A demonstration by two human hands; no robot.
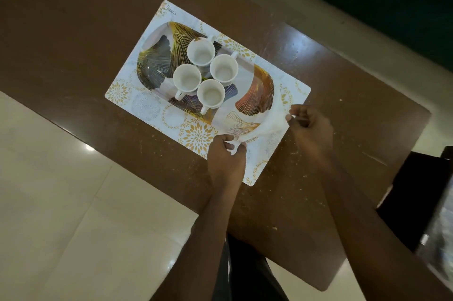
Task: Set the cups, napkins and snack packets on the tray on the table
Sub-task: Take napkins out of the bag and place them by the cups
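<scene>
An oval tray (157,55) with gold and dark leaf prints lies on a white placemat (147,107) on the brown table. Several empty white cups (201,52) stand upright in a cluster at the tray's middle. A white napkin (267,124) hangs stretched over the tray's near right end. My left hand (226,161) pinches its lower corner. My right hand (311,129) pinches its upper corner. No snack packet is recognisable.
The brown table (73,31) has crumbs scattered on its right part. Pale tiled floor (61,202) lies to the left and below. A dark chair (416,193) and a blurred shiny object (441,239) sit at the right edge.
</scene>
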